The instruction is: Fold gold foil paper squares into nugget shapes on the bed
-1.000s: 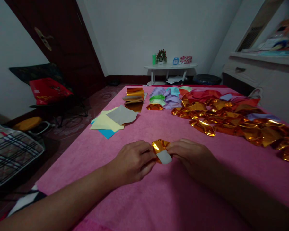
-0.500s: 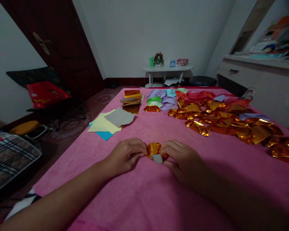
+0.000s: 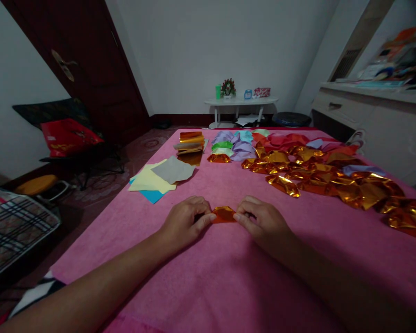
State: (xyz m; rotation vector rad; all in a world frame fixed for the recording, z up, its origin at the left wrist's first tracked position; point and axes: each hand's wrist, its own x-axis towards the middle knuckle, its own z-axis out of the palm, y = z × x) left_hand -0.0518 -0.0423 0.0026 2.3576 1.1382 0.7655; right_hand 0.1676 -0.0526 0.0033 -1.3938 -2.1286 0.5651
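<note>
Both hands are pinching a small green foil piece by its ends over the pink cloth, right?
Not quite: the foil piece is gold-orange, not green, as the head view shows. The left hand and right hand do pinch its ends over the pink cloth.

One gold piece (image 3: 224,214), folded foil, its left end pinched by the left hand (image 3: 188,219), its right end by the right hand (image 3: 266,223), over a pink cloth (image 3: 194,286). Farther along the cloth: at left, a stack (image 3: 190,144) of mostly gold sheets, and nearer, a grey sheet (image 3: 175,169) overlapping a yellow sheet (image 3: 152,179), with a blue sheet (image 3: 154,196) underneath; at right, many folded pieces (image 3: 367,193), gold in front, purple, green and red mostly behind. Background: one white table (image 3: 241,100) bearing green cup (image 3: 218,92), plant (image 3: 228,86), blue clock (image 3: 247,94) and patterned box (image 3: 262,92); one chair (image 3: 52,109) holding a red bag (image 3: 71,138), beside a dark door (image 3: 90,60).
</note>
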